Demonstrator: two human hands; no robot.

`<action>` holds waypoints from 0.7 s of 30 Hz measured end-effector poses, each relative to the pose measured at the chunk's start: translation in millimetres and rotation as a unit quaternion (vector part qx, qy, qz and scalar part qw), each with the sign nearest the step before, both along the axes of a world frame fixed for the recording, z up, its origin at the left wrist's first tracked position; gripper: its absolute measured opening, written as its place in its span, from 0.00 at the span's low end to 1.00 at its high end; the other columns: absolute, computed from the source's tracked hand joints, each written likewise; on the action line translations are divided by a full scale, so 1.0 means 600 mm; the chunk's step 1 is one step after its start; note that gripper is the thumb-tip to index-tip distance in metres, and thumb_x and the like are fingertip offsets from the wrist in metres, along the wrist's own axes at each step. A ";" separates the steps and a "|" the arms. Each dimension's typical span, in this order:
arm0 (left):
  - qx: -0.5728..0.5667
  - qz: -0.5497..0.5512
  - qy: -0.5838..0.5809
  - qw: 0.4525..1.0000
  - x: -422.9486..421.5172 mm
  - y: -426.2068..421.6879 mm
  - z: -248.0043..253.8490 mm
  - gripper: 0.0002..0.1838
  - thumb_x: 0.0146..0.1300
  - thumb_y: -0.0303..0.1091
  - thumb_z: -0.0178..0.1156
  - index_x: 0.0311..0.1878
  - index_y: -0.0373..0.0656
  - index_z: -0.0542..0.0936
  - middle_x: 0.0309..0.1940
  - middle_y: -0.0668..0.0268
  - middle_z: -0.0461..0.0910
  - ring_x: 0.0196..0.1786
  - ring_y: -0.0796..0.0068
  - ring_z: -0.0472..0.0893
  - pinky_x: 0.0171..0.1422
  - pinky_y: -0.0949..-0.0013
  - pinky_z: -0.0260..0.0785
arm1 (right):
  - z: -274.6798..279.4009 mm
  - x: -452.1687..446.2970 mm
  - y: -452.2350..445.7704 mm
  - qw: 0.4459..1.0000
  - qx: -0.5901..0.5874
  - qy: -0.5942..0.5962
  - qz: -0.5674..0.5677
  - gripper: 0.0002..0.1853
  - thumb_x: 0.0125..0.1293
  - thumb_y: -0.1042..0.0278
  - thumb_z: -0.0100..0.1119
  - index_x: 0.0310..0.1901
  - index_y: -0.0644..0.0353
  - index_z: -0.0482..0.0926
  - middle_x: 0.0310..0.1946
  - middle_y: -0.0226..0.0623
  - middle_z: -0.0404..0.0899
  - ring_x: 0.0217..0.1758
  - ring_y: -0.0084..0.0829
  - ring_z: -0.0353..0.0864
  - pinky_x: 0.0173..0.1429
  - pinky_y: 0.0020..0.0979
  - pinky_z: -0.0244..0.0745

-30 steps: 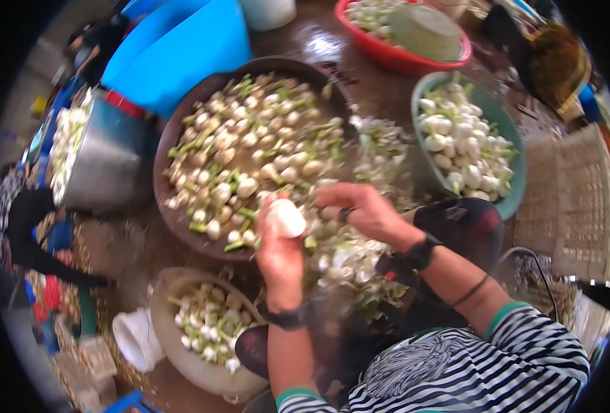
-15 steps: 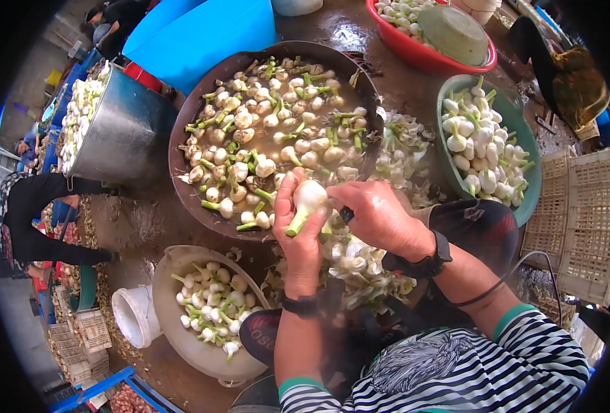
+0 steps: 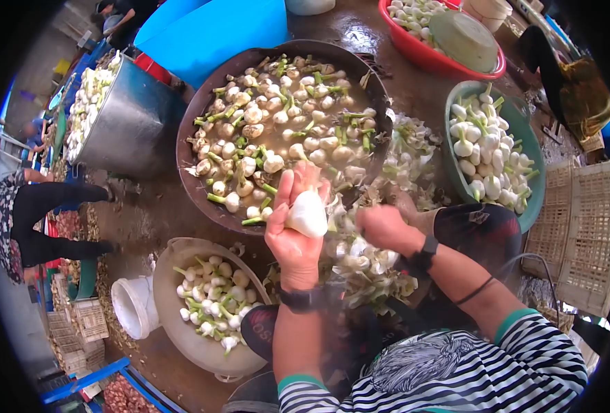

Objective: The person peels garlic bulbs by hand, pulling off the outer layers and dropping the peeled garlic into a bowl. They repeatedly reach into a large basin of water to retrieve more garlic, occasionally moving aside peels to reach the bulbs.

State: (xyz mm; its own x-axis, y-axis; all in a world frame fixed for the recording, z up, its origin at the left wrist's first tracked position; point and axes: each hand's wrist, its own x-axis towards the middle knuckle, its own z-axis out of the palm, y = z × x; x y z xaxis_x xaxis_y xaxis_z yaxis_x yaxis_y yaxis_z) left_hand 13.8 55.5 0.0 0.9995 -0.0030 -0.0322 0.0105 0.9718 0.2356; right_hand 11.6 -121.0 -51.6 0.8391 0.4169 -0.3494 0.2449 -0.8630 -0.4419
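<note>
A white garlic bulb (image 3: 308, 215) rests in my left hand (image 3: 295, 237), whose fingers curl round it near the front rim of a wide dark pan (image 3: 189, 180). Garlic bulbs with green stems float in the pan's brownish water. To the right, my right hand (image 3: 390, 229) is closed and blurred, apart from the bulb; what it holds, if anything, cannot be made out. Beneath the hands lies a heap of pale garlic peelings (image 3: 367, 265). A green basin (image 3: 535, 180) of white bulbs stands at the right, and a beige basin (image 3: 174, 329) of bulbs at the lower left.
A metal tub (image 3: 136, 113) of garlic stands at the left beside a blue tub (image 3: 229, 31). A red basin (image 3: 401, 38) is at the top, plastic crates (image 3: 587, 234) at the right. A white bucket (image 3: 129, 306) lies lower left. Other people stand at the left and upper left.
The bulb has been turned in my left hand, its green stem now out of sight. My right hand has moved away from it to the right and slightly down.
</note>
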 end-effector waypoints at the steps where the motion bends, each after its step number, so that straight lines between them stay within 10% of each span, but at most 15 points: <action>1: -0.025 -0.021 -0.013 0.999 0.000 0.003 0.001 0.29 0.53 0.32 0.50 0.62 0.38 0.68 0.66 0.57 0.64 0.73 0.62 0.52 0.75 0.42 0.33 | 0.028 -0.013 0.003 0.994 -0.082 0.039 0.065 0.10 0.48 0.73 0.55 0.34 0.59 0.79 0.28 0.48 0.79 0.38 0.47 0.80 0.41 0.42 0.74; 9: 0.017 -0.037 0.058 0.997 0.001 0.000 0.005 0.30 0.58 0.35 0.49 0.66 0.39 0.62 0.68 0.56 0.58 0.73 0.62 0.53 0.75 0.49 0.37 | 0.188 0.029 -0.001 0.876 0.479 0.035 -0.049 0.21 0.55 0.76 0.61 0.53 0.59 0.74 0.47 0.39 0.77 0.51 0.34 0.77 0.48 0.30 0.74; 12: 0.142 -0.013 0.090 0.986 -0.003 -0.018 0.003 0.32 0.62 0.39 0.48 0.68 0.35 0.57 0.68 0.55 0.56 0.72 0.62 0.53 0.76 0.56 0.40 | 0.137 0.024 0.036 0.903 0.384 -0.194 0.016 0.25 0.54 0.75 0.62 0.56 0.55 0.72 0.55 0.39 0.72 0.56 0.34 0.73 0.49 0.30 0.74; 13: 0.137 -0.019 0.047 0.989 -0.007 -0.023 -0.008 0.33 0.64 0.41 0.48 0.68 0.34 0.56 0.68 0.55 0.56 0.72 0.62 0.53 0.75 0.57 0.41 | 0.128 0.033 0.035 0.928 0.360 -0.090 -0.026 0.29 0.54 0.74 0.62 0.60 0.56 0.68 0.55 0.40 0.71 0.54 0.34 0.74 0.46 0.29 0.74; 17: 0.052 -0.039 -0.002 0.998 -0.007 -0.012 0.000 0.34 0.66 0.45 0.49 0.67 0.32 0.54 0.67 0.51 0.56 0.70 0.59 0.56 0.74 0.55 0.48 | 0.106 0.041 -0.006 0.636 0.697 0.288 -0.164 0.37 0.56 0.63 0.64 0.65 0.61 0.57 0.54 0.42 0.70 0.49 0.30 0.74 0.41 0.26 0.72; 21: 0.274 -0.017 0.054 0.960 -0.002 -0.009 -0.020 0.21 0.67 0.37 0.51 0.58 0.34 0.68 0.53 0.58 0.73 0.57 0.67 0.73 0.61 0.61 0.67 | 0.073 0.036 -0.015 0.564 0.768 0.283 -0.107 0.44 0.57 0.47 0.63 0.68 0.58 0.52 0.58 0.40 0.68 0.48 0.29 0.76 0.44 0.27 0.74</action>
State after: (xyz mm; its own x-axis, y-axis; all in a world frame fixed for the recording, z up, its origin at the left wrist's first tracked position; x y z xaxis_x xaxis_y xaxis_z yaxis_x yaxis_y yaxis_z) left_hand 12.4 50.4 -12.2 0.9898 0.0123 -0.1419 0.0926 0.7015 0.7066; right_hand 33.0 -129.9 -7.8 0.8632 0.5025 0.0484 -0.3482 0.6620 -0.6637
